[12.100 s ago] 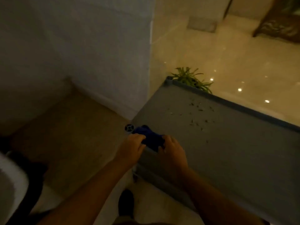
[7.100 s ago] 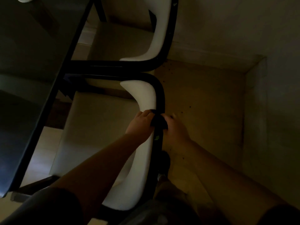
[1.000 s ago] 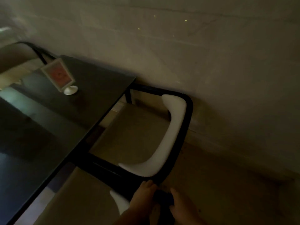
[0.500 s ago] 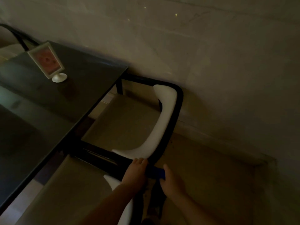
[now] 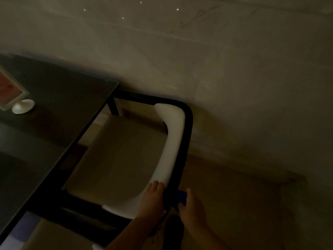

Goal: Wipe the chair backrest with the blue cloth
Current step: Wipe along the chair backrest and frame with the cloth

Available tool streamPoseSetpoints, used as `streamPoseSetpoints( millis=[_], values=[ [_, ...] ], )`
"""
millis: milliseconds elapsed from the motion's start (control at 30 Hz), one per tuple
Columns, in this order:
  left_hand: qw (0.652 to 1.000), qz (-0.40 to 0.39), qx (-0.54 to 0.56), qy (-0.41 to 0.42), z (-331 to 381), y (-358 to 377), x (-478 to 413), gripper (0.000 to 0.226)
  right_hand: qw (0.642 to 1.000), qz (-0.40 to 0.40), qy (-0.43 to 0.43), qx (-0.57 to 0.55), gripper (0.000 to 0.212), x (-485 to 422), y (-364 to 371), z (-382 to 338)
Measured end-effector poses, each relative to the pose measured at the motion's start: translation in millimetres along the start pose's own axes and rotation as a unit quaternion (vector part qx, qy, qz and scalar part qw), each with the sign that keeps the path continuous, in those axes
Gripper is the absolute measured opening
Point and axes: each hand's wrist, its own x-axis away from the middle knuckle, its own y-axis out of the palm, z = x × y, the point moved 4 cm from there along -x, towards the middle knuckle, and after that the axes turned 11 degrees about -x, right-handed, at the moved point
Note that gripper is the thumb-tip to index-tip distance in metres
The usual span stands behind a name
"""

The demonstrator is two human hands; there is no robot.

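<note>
- Chair backrest [image 5: 174, 141], white with a black rim, curves down the middle, near a pale wall [image 5: 234, 69] and a tan floor [image 5: 237, 204].
- Dark shiny table [image 5: 45, 127] fills the left.
- Left hand [image 5: 153, 199] curls over the backrest's low end.
- Right hand [image 5: 192, 212] grips the blue cloth [image 5: 181, 196], bottom middle, on the rim.

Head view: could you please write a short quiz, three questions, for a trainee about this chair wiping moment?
1. True or false: the blue cloth lies on the seat.
2. The cloth is at which part of the white backrest? A) near corner, B) far corner, C) middle.
3. Fill in: the sign stand stands on the dark ___.
Key: 1 false, it is at the black frame, between left hand and right hand; 2 A; 3 table.
</note>
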Motion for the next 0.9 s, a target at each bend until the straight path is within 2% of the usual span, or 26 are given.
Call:
streamPoseSetpoints(
  millis=[167,433,533,700,900],
  values=[
    [1.0,0.012,-0.001,0.008,10,-4,-63,0.037,0.999,0.033,0.001,-0.029,0.065,-48,-24,-18],
    [0.998,0.063,-0.002,0.008,22,-17,-161,0.041,0.995,0.052,-0.02,-0.078,0.063,-130,-66,-60],
    [0.996,0.089,-0.009,0.011,25,-24,-202,0.035,0.992,0.064,-0.025,-0.101,0.06,-166,-77,-80],
    [0.99,0.134,-0.022,0.023,29,-40,-266,0.026,0.987,0.143,-0.06,-0.037,0.042,-216,-107,-116],
    [0.99,0.133,-0.046,0.011,33,-71,-339,0.034,0.981,0.172,-0.084,-0.023,0.036,-270,-133,-155]
  ],
)
